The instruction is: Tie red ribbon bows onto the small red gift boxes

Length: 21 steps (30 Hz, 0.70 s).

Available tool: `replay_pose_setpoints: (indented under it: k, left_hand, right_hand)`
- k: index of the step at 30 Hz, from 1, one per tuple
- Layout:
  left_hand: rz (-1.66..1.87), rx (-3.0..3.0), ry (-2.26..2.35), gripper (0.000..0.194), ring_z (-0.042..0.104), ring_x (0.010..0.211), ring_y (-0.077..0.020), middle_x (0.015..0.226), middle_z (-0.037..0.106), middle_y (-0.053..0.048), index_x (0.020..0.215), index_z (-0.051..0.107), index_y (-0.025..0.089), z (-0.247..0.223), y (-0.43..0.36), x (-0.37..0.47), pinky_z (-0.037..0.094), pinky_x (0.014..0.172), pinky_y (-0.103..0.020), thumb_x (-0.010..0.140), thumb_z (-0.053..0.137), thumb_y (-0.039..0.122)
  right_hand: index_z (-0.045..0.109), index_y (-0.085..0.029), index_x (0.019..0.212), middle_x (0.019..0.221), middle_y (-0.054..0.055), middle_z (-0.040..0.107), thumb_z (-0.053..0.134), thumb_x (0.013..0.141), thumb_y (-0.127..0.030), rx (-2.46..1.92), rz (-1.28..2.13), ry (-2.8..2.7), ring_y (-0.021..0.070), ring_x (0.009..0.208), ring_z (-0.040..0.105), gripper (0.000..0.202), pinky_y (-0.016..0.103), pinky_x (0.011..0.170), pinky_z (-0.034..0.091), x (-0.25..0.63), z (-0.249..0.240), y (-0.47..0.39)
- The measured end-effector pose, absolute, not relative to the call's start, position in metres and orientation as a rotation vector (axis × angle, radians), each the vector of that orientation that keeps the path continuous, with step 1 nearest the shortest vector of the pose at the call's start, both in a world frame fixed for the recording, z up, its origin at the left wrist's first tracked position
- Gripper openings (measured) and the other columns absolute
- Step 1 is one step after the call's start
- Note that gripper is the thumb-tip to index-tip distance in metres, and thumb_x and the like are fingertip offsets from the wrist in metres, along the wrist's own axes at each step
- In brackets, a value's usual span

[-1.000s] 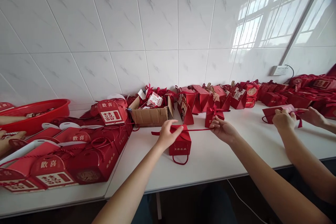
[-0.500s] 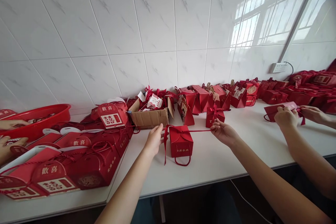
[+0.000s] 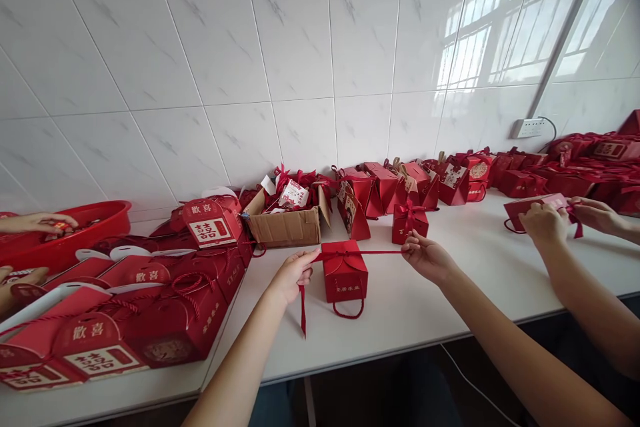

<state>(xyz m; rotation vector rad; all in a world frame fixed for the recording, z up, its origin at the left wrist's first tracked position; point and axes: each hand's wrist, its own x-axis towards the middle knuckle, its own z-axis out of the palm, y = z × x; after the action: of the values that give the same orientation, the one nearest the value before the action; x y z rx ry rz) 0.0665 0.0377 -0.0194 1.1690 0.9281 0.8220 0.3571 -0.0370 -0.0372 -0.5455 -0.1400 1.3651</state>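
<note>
A small red gift box [image 3: 346, 277] stands on the white table in front of me, its cord handle hanging down the near side. Across its top runs a red ribbon [image 3: 380, 252], crossed at the middle of the lid and stretched out to both sides. My left hand [image 3: 296, 273] pinches the ribbon's left end, and a loose tail dangles below the fingers. At the other side my right hand [image 3: 426, 257] grips the right end between thumb and fingers. Just behind that hand sits a smaller red box with a bow [image 3: 410, 221].
Open red boxes [image 3: 165, 320] crowd the left side. Behind them, another person's hand [image 3: 53, 223] is over a red basin [image 3: 113, 217]. A cardboard box [image 3: 285, 232] holds ribbons and tags. Finished-looking boxes [image 3: 383, 180] line the wall. At right, a co-worker's hands [image 3: 545, 227] handle a red box.
My left hand has closed on the ribbon's left end and drawn it out sideways; before, that end hung down beside the box. The person at left has raised a hand holding something small.
</note>
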Motion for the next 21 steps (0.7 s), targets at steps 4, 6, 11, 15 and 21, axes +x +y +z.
replay_pose_setpoints:
  k: [4, 6, 11, 15, 21]
  left_hand:
    - [0.876, 1.23, 0.914, 0.051, 0.051, 0.051, -0.0066, 0.062, 0.054, 0.004, 0.058, 0.036, 0.017, -0.029, 0.042, 0.064, 0.029, 0.047, -0.019, 0.058, 0.078, 0.046]
    - [0.899, 1.263, 0.916, 0.05, 0.06, 0.065, -0.0128, 0.067, 0.058, 0.002, 0.059, 0.036, 0.018, -0.032, 0.043, 0.063, 0.038, 0.054, -0.021, 0.06, 0.076, 0.048]
    - [0.903, 1.347, 0.953, 0.051, 0.062, 0.067, -0.0158, 0.068, 0.058, 0.002, 0.061, 0.037, 0.019, -0.038, 0.043, 0.062, 0.042, 0.058, -0.025, 0.062, 0.071, 0.057]
    - [0.859, 1.436, 1.053, 0.051, 0.042, 0.044, -0.0069, 0.056, 0.046, 0.006, 0.06, 0.039, 0.019, -0.038, 0.045, 0.053, 0.026, 0.044, -0.021, 0.064, 0.067, 0.061]
    - [0.594, 1.615, 1.088, 0.047, 0.025, 0.041, -0.0048, 0.051, 0.04, 0.006, 0.062, 0.052, 0.017, 0.008, 0.05, 0.016, 0.014, 0.043, -0.022, 0.06, 0.071, 0.059]
  right_hand:
    - [0.047, -0.019, 0.076, 0.055, -0.006, 0.042, 0.038, 0.094, -0.009, -0.57, 1.346, -0.145, 0.0055, 0.042, 0.043, 0.023, 0.02, 0.048, 0.052, 0.357, -0.039, -0.039]
    - [0.047, -0.019, 0.075, 0.054, -0.006, 0.042, 0.037, 0.094, -0.008, -0.583, 1.332, -0.145, 0.0054, 0.042, 0.043, 0.024, 0.019, 0.048, 0.052, 0.357, -0.041, -0.039]
    - [0.047, -0.02, 0.073, 0.052, -0.007, 0.039, 0.035, 0.094, -0.004, -0.614, 1.299, -0.166, 0.0049, 0.041, 0.042, 0.028, 0.019, 0.049, 0.053, 0.358, -0.048, -0.038]
    - [0.049, -0.019, 0.072, 0.052, -0.007, 0.043, 0.035, 0.093, -0.003, -0.644, 1.249, -0.215, 0.0037, 0.042, 0.045, 0.03, 0.018, 0.054, 0.055, 0.361, -0.048, -0.039]
    - [0.056, -0.018, 0.072, 0.066, -0.001, 0.058, 0.047, 0.093, -0.018, -0.712, 1.142, -0.396, 0.007, 0.062, 0.061, 0.023, 0.021, 0.065, 0.057, 0.369, -0.023, -0.036]
